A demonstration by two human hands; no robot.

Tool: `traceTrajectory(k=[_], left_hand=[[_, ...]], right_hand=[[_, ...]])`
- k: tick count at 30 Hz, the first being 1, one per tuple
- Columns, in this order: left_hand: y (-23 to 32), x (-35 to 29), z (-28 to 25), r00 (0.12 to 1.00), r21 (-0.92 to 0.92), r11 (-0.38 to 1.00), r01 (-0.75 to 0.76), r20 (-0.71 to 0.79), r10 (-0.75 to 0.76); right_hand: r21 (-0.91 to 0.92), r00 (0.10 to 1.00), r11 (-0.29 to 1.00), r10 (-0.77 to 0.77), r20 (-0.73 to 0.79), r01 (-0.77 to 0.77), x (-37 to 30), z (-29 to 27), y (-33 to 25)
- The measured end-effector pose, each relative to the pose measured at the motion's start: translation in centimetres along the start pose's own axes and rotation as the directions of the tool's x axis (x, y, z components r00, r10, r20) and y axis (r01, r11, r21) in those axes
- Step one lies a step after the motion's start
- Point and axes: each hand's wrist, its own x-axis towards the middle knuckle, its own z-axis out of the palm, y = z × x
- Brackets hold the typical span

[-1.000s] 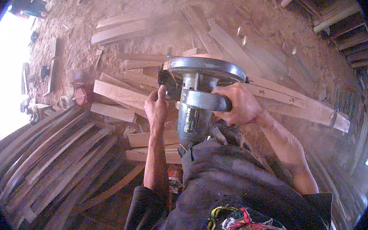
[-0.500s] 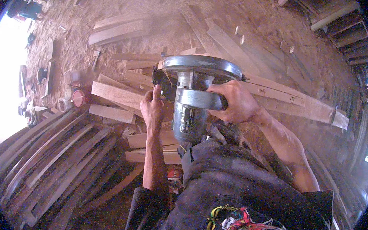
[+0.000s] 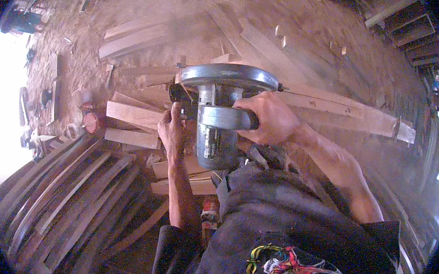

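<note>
A large circular saw [image 3: 213, 122], with a silver round guard and a dark motor body, is in front of me over a long wooden beam [image 3: 363, 114]. My right hand [image 3: 270, 117] wraps around its looped handle. On the saw's left side, my left hand [image 3: 171, 133] is closed with the thumb up against the black part by the base. The fingers of that hand are partly hidden. The guard and motor cover the blade and the spot where it meets the wood. Fine dust hazes the air around the beam.
Cut boards [image 3: 134, 115] lie in a pile left of the saw. A stack of long curved strips [image 3: 67, 192] fills the lower left. Beside it stands a red container [image 3: 91, 122]. More planks [image 3: 135, 40] rest on the sawdust-covered ground [image 3: 176, 5] beyond. Timbers [image 3: 396, 9] stand at upper right.
The circular saw and both hands have shifted a little to the left along the beam. My grip looks the same.
</note>
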Motion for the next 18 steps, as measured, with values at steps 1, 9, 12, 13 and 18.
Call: traceTrajectory(k=[1, 9, 12, 13, 18], left_hand=[[1.5, -0.7, -0.3, 0.994, -0.044, 0.994, 0.101, 0.034, -0.1], [0.5, -0.5, -0.6, 1.0, -0.227, 0.974, -0.015, -0.029, 0.008], [0.9, -0.6, -1.2, 1.0, -0.227, 0.974, -0.008, -0.013, 0.005], [1.6, -0.7, -1.1, 1.0, -0.231, 0.973, 0.01, -0.007, -0.012], [-0.6, 1.5, -2.3, 0.999, -0.167, 0.985, -0.051, 0.003, 0.052]], right_hand=[[-0.001, 0.999, 1.0, -0.027, -0.031, 0.027, 0.0, -0.3, -0.4], [0.001, 0.998, 0.999, -0.041, -0.053, 0.042, 0.1, -0.5, -1.8], [0.02, 0.998, 0.998, -0.052, -0.027, 0.053, 0.4, -0.8, -2.3], [0.036, 0.998, 0.998, -0.05, -0.037, 0.051, 0.5, -0.8, -2.4], [0.059, 0.996, 0.996, -0.065, -0.062, 0.069, 1.6, -0.1, -2.5]])
